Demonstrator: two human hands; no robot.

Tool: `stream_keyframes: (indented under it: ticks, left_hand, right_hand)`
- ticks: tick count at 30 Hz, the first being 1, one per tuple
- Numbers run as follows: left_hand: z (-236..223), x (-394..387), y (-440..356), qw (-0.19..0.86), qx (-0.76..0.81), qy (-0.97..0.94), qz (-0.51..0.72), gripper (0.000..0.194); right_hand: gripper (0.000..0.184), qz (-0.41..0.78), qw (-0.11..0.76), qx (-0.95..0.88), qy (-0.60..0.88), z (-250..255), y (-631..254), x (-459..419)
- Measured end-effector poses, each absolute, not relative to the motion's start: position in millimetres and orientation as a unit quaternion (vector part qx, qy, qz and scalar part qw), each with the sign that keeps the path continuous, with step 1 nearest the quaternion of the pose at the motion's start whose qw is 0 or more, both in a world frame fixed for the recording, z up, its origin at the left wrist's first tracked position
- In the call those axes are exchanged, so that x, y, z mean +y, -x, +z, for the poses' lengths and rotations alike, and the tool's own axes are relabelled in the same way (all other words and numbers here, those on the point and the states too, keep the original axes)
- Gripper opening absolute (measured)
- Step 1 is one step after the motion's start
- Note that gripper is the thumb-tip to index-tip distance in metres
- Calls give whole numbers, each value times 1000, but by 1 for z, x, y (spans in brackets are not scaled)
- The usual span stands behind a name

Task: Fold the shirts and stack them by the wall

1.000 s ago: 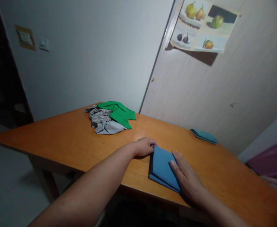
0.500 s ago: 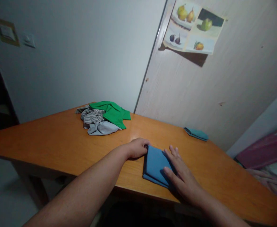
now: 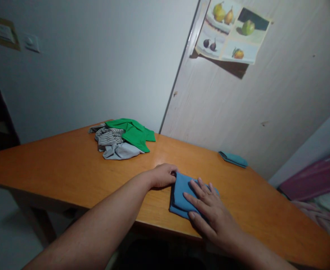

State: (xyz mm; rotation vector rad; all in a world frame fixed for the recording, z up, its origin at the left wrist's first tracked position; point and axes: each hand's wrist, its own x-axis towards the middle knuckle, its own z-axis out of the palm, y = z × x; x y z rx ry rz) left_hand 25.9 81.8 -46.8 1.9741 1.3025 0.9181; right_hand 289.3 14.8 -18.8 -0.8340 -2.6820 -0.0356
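Observation:
A folded blue cloth [image 3: 183, 192], perhaps a garment, lies flat near the front edge of the wooden table [image 3: 55, 168]. My left hand [image 3: 164, 175] pinches its far left corner between thumb and fingers. Spread across the right half of the cloth is my right hand [image 3: 207, 208], its fingers apart and its palm facing down. That hand hides the cloth's right side and near right corner.
A loose pile of clothes stands at the back left, with a green garment [image 3: 135, 134], a striped one [image 3: 110, 136] and a grey one [image 3: 122, 150]. A folded teal cloth [image 3: 234, 159] lies against the back wall. Pink fabric [image 3: 314, 176] shows beyond the table's right edge.
My right hand has moved left from the cloth's right edge and now lies flat over it. My left hand keeps its pinch on the corner.

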Motion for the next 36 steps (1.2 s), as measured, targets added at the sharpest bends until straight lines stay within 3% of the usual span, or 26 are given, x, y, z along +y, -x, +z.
stream_keyframes:
  ticks: [7,13,23,36]
  left_hand:
    - [-47,82,-25,291,491,-746,343,19]
    - [-46,81,-25,287,497,-745,339,20]
    - [-46,80,-25,293,494,-743,344,18]
    - [-45,81,-26,310,492,-724,370,20]
  right_hand:
    - [40,1,151,-952,267,-18,-294,18]
    - [60,-21,161,-950,265,-22,-291,15]
    - [48,6,162,-948,274,-19,-294,16]
    - [57,9,108,-963,248,-15,-293,11]
